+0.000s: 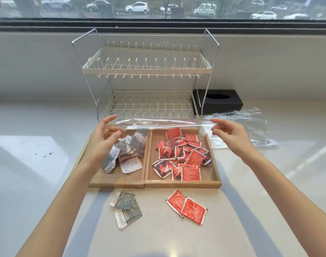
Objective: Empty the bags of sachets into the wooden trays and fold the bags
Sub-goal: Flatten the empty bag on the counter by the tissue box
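Two hands held a clear bag point(164, 121) stretched flat above the trays point(182, 183). The left hand point(104, 136) and right hand point(230, 133) each pinched one end. Grey sachets point(127, 151) lay in the left tray, red sachets point(182, 158) in the right. Another bag point(251, 127) lay right of the trays.

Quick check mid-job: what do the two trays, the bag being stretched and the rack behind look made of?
The trays look like light unfinished or matte wood, grain visible on the walls. The bag held between the left hand and right hand seems thin clear glossy plastic film; the sachets show through it. The rack appears to be metal wire, white-coated shelves on shiny bare uprights.
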The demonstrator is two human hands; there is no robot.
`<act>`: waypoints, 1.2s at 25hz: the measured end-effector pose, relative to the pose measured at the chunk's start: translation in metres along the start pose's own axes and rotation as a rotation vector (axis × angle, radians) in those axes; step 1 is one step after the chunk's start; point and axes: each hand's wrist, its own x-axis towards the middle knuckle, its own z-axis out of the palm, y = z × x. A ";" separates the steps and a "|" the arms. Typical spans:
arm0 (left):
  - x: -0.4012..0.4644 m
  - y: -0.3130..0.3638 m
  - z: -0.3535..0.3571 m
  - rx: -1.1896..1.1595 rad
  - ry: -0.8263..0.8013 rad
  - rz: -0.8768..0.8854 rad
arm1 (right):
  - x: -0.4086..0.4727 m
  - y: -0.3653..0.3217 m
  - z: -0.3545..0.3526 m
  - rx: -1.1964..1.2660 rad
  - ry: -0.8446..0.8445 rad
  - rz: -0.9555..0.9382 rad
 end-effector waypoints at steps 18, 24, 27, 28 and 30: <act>-0.012 0.077 0.133 0.107 -0.135 0.116 | 0.005 0.041 -0.154 -0.027 0.221 -0.034; -0.014 0.095 0.194 0.339 -0.302 0.201 | 0.005 0.077 -0.209 -0.092 0.308 0.004; -0.006 0.096 0.224 0.451 -0.345 0.258 | 0.011 0.093 -0.231 -0.081 0.313 0.035; -0.004 0.097 0.234 0.455 -0.354 0.252 | 0.014 0.097 -0.237 -0.079 0.320 0.045; 0.000 0.097 0.253 0.492 -0.370 0.239 | 0.022 0.105 -0.248 -0.064 0.331 0.062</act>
